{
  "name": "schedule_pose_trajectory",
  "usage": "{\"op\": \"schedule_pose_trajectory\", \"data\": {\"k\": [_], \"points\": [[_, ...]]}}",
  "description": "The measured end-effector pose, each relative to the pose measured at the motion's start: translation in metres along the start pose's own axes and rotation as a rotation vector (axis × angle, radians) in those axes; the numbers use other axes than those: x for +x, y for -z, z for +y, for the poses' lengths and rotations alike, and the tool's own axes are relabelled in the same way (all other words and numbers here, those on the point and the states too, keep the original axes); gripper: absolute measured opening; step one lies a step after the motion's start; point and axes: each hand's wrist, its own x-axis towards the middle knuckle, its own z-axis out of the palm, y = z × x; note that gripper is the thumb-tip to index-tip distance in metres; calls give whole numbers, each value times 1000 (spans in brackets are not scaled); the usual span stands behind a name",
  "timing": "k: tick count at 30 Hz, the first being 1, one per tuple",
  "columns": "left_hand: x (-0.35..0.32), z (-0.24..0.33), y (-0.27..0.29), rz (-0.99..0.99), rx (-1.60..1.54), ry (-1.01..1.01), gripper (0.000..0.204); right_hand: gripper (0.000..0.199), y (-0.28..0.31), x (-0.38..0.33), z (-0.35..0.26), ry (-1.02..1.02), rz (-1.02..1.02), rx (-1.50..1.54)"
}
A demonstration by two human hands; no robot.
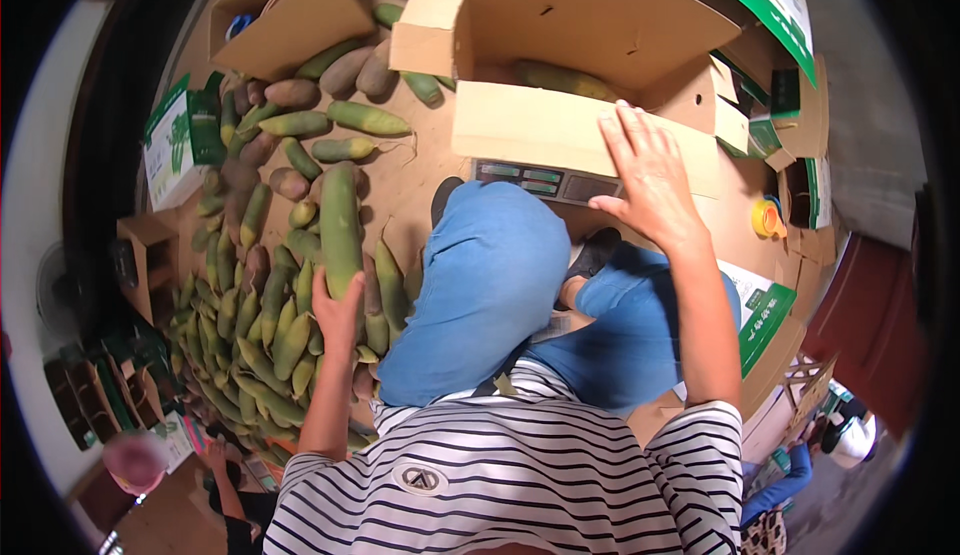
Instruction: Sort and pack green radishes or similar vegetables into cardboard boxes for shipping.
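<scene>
While the left hand (336, 309), extended forward with bent arm, wraps round the near end of a large green radish (341, 217), which points ahead over the vegetable heap (290, 343), the right hand (650, 183) rests farther out, fingers straight, thumb apart, against the carton's front flap (535, 125).

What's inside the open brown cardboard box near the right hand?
At least one long green vegetable shows inside the box; the near tan cardboard panel covers whatever lies lower down.
</scene>
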Motion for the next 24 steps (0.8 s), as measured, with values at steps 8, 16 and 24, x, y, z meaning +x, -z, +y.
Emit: {"op": "schedule_pose_trajectory", "data": {"k": [8, 16, 24], "points": [[33, 215, -57, -58, 70, -888, 67, 44, -17, -2, 13, 11, 245, 9], [94, 298, -168, -403, 385, -1281, 64, 41, -20, -2, 14, 13, 295, 35], [95, 235, -107, -96, 178, -1224, 45, 30, -16, 7, 20, 79, 295, -81]]}}
